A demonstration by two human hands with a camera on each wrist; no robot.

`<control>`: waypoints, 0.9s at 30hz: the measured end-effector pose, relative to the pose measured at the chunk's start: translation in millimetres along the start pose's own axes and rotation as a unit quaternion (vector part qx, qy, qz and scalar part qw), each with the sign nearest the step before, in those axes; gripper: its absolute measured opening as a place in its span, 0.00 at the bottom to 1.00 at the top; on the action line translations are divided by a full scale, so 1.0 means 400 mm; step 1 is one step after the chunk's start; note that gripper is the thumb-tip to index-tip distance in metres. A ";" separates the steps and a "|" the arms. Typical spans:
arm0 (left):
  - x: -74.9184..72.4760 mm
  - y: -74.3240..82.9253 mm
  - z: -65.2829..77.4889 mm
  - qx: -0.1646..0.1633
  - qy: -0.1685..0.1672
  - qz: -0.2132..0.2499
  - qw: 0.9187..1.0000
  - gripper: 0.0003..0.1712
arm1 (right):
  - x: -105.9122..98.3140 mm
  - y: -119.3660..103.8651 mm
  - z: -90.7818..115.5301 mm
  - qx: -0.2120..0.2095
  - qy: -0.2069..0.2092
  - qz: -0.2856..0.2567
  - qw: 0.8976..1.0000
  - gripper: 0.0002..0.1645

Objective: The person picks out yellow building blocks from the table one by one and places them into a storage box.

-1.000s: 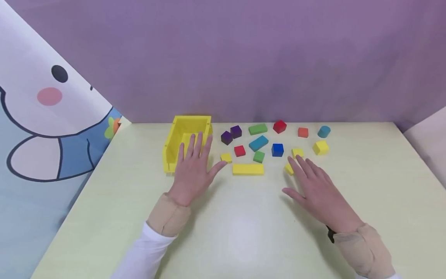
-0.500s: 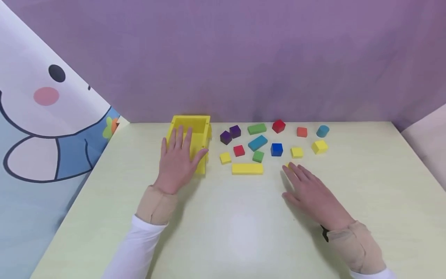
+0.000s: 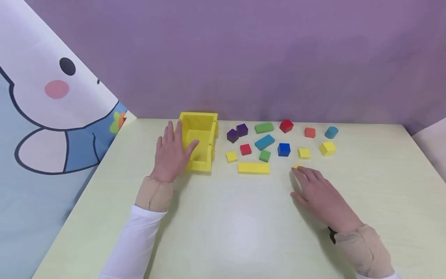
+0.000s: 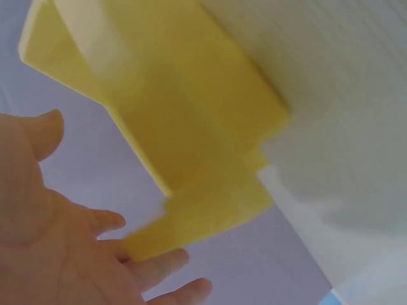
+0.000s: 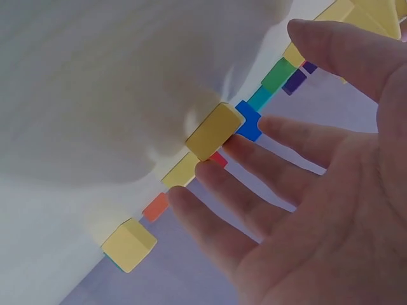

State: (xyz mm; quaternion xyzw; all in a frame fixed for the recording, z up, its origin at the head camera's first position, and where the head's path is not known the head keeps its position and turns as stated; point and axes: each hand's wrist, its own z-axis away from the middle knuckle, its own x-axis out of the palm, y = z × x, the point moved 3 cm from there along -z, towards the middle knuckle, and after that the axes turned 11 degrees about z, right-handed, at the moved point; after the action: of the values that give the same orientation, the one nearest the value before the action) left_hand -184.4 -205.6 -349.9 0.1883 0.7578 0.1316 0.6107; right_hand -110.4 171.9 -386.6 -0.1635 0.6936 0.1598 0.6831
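My left hand is over the left side of a yellow open-topped box, fingers straight and thumb spread over its inside. In the left wrist view the fingers overlap the box's end wall. To the right, my right hand hovers over the table's front part, fingers extended and thumb apart, holding nothing. Just past its fingertips a small yellow block shows in the right wrist view; the head view has it mostly hidden behind the fingers. A yellow square block and a blue cube lie beyond.
Between and behind the hands lie a long yellow block, a teal block, two purple cubes, green blocks, red blocks, an orange block, a blue cylinder and a yellow cube. A purple backdrop borders the table.
My left hand has moved left, from across the box's front and right part to its left side. The right hand has stayed nearly in place, its fingers lowering slightly over the small yellow block.
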 end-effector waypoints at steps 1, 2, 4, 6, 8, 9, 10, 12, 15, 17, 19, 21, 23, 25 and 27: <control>0.001 -0.006 -0.002 -0.002 0.004 0.004 1.000 0.47 | -0.001 0.000 -0.001 0.000 0.002 0.001 1.000 0.41; 0.002 -0.012 -0.005 -0.003 0.008 0.009 1.000 0.47 | -0.001 0.000 -0.003 -0.001 0.004 0.003 1.000 0.40; 0.004 -0.024 -0.008 -0.012 0.008 0.021 1.000 0.48 | -0.001 0.000 -0.006 -0.002 0.009 0.008 1.000 0.39; 0.004 -0.033 -0.010 -0.020 0.007 0.036 0.999 0.47 | 0.002 0.000 -0.010 -0.003 0.017 0.011 1.000 0.39; 0.005 -0.041 -0.012 -0.034 -0.002 0.049 0.998 0.47 | 0.005 0.002 -0.013 -0.003 0.024 0.014 1.000 0.38; 0.006 -0.044 -0.013 -0.044 -0.008 0.054 0.998 0.46 | 0.007 0.002 -0.015 -0.003 0.027 0.014 1.000 0.38; 0.008 -0.048 -0.015 -0.050 -0.014 0.059 0.997 0.46 | 0.009 0.003 -0.016 -0.003 0.031 0.015 0.999 0.37; 0.013 -0.058 -0.020 -0.061 -0.024 0.067 0.996 0.44 | 0.012 0.004 -0.016 -0.004 0.040 0.016 0.999 0.36; 0.021 -0.070 -0.027 -0.066 -0.027 0.081 0.994 0.39 | 0.013 0.006 -0.013 -0.004 0.054 0.015 0.998 0.34; 0.022 -0.076 -0.029 -0.067 -0.020 0.088 0.994 0.34 | 0.013 0.006 -0.012 -0.005 0.065 0.014 0.998 0.34; 0.021 -0.083 -0.030 -0.068 -0.010 0.093 0.993 0.30 | 0.010 0.005 -0.012 -0.007 0.075 0.012 0.997 0.33; 0.019 -0.089 -0.029 -0.072 -0.004 0.096 0.993 0.27 | 0.009 0.003 -0.013 -0.011 0.080 0.010 0.997 0.33; 0.017 -0.094 -0.029 -0.076 -0.003 0.098 0.992 0.24 | 0.007 0.002 -0.014 -0.012 0.081 0.007 0.997 0.33; 0.017 -0.098 -0.030 -0.080 -0.007 0.097 0.992 0.22 | 0.005 0.003 -0.018 -0.011 0.076 0.004 0.997 0.33; 0.016 -0.100 -0.032 -0.079 -0.009 0.097 0.992 0.21 | 0.002 0.006 -0.023 -0.008 0.067 0.000 0.998 0.33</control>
State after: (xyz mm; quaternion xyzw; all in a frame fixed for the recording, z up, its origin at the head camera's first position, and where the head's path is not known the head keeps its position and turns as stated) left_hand -203.0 -237.9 -369.9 0.2131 0.7175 0.2479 0.6151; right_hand -119.7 169.9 -387.2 -0.1794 0.7362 0.1541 0.6341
